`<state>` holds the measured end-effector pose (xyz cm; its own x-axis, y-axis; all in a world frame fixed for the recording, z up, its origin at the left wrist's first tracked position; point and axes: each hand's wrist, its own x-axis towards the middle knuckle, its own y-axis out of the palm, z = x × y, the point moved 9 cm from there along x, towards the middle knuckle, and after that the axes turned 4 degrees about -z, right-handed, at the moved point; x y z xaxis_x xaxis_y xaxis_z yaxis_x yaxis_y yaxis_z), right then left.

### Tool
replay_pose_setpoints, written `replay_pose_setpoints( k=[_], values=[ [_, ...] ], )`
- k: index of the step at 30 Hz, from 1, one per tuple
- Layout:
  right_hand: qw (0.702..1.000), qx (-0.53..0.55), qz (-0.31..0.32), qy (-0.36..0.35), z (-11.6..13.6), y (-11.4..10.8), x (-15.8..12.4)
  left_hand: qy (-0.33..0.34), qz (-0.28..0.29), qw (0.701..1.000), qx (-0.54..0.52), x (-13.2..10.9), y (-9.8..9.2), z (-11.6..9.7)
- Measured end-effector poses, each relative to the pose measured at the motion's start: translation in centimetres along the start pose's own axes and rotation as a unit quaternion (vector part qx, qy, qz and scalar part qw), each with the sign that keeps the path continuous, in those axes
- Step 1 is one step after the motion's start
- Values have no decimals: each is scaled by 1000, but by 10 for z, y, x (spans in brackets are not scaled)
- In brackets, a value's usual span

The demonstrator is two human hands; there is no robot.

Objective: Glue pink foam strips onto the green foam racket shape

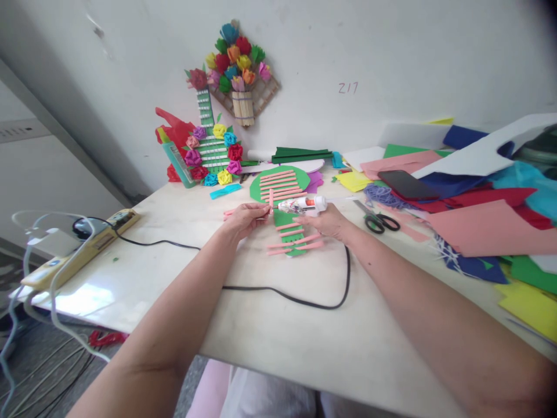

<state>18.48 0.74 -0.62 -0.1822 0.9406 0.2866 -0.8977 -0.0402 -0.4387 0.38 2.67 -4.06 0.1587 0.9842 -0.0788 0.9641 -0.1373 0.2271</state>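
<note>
A white glue gun (303, 204) lies in my right hand (327, 222), its nozzle pointing left. My left hand (249, 218) pinches a short pink paper stick (271, 198), held upright at the nozzle. Beneath and beyond both hands is a green guitar-shaped cutout (256, 188) with rows of pink paper sticks across its round part and more across its narrow part. Several pink sticks stick out past the near end of the cutout. A few others lie beside my left hand.
Black scissors (382, 223), a dark phone (408, 184) and piled coloured paper (496, 226) are on the right. A black cord (300, 298) loops across the table to a power strip (80, 249). Paper-flower crafts (213, 151) stand at the wall.
</note>
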Motion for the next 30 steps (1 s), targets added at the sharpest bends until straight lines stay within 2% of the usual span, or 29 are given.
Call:
replay_pose_setpoints(
  k=[6, 21, 30],
  values=[
    [999, 36, -7, 36, 0, -2, -4, 5, 6, 1000, 11, 0, 1, -1],
    [1000, 2, 5, 14, 1, 1, -3, 6, 6, 1000, 10, 1, 0, 0],
    [999, 23, -24, 23, -2, -4, -1, 2, 22, 999, 31, -2, 5, 0]
  ],
)
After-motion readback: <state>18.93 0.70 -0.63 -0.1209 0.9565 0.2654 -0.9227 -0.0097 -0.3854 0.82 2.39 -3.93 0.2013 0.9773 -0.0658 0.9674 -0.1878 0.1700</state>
